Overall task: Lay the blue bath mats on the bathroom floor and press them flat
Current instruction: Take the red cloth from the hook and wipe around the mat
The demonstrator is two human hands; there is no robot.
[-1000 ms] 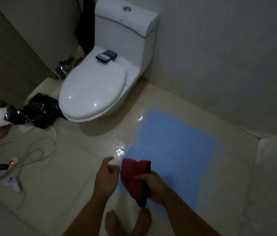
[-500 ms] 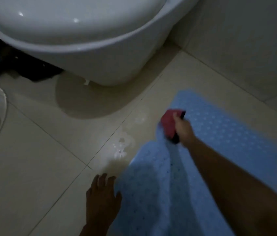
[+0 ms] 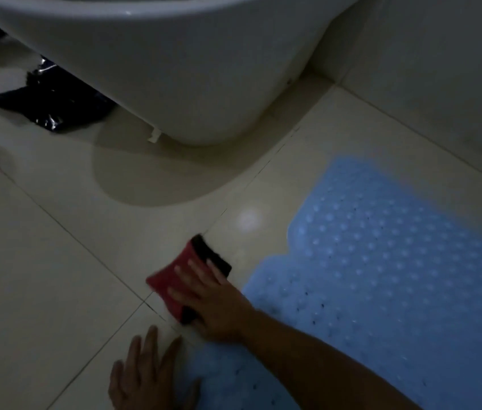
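Right fingers (image 3: 192,279): I see them straight and slightly spread, pressing flat on top of a red cloth (image 3: 171,284), not curled round it; likely to wipe the tile.
Right hand (image 3: 219,306): just left of the mat's scalloped edge.
Left hand (image 3: 148,377): fingers straight and apart, palm down on the floor (image 3: 41,276) at the mat's near left corner; I judge it a brace.
Mat (image 3: 382,276): blue, lying on the tiles, flat as far as I can tell.
Toilet (image 3: 174,69): beyond the mat.
Black bag (image 3: 53,105): far left of the mat.
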